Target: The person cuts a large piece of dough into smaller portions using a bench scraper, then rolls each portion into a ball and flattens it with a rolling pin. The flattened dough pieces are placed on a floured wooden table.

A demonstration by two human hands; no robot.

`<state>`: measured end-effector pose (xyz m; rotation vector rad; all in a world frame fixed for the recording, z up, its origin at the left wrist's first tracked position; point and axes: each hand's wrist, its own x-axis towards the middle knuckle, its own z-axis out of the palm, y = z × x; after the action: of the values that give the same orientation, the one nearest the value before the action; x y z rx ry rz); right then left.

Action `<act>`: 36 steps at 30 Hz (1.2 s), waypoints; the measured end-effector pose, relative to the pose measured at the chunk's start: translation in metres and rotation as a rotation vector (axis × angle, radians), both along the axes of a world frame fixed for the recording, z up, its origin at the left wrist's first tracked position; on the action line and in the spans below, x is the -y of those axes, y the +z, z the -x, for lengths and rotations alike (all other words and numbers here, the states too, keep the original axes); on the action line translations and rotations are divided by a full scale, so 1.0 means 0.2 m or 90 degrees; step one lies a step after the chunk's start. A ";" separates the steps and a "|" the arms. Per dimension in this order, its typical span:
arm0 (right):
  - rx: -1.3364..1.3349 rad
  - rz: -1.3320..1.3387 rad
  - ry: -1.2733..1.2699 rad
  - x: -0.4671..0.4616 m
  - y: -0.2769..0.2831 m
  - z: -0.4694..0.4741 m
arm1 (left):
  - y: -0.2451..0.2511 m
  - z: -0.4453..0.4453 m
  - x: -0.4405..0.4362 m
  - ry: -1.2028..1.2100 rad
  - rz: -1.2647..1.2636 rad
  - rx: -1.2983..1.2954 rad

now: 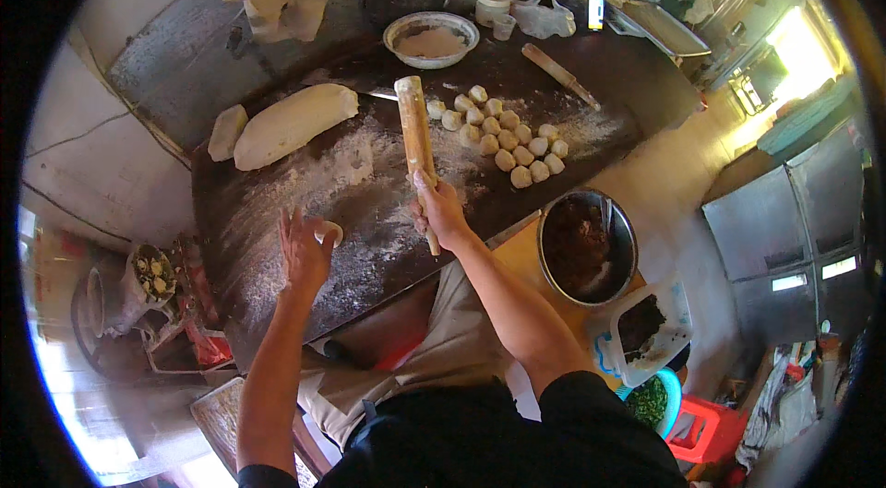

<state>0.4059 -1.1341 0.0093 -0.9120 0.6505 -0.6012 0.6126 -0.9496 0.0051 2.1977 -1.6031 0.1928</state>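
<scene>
My right hand (439,210) grips the thin end of a thick wooden rolling pin (415,121), which points away from me over the dark, floured worktable (297,177). Fingers spread, my left hand (304,249) is over the near left part of the table. A small pale piece of dough (327,232) shows beside its thumb, partly hidden; whether they touch is unclear. Several round dough balls (509,140) sit grouped beyond the pin to the right. A long slab of dough (297,125) lies at the left back, beside a smaller dough block (227,133).
A bowl of flour (430,40) stands at the back, and a second wooden rolling pin (561,75) lies back right. To my right are a metal bowl of dark filling (578,246), a plastic tub (657,343) and a turquoise basket of chopped greens (670,399). A lit phone (595,9) stands behind.
</scene>
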 end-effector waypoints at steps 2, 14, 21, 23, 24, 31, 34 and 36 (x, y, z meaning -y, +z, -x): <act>-0.003 0.020 0.009 0.00 -0.01 0.00 | 0.09 0.07 0.01 0.026 -0.027 -0.134; -0.010 0.036 -0.007 -0.02 0.01 0.00 | 0.02 0.24 -0.05 -0.077 -0.070 -0.032; -0.025 0.020 -0.015 -0.02 0.01 -0.01 | -0.01 0.09 -0.05 -0.121 0.069 -0.074; -0.028 0.014 -0.021 -0.01 0.00 -0.01 | 0.01 0.08 -0.04 0.016 -0.028 0.060; -0.028 0.015 -0.020 -0.01 0.00 -0.01 | 0.02 0.08 -0.05 -0.006 0.010 0.058; -0.038 0.048 -0.029 -0.02 0.00 -0.01 | 0.07 0.13 -0.06 0.115 -0.095 -0.434; -0.104 0.046 -0.029 -0.02 0.03 -0.03 | 0.03 0.15 -0.11 -0.048 0.010 -0.081; -0.152 0.089 -0.008 -0.03 0.06 -0.04 | 0.01 0.19 -0.18 -0.113 0.031 0.076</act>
<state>0.4134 -1.1284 0.0217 -1.1214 0.8360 -0.5578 0.5741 -0.9141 0.0064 2.0284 -1.8272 0.3114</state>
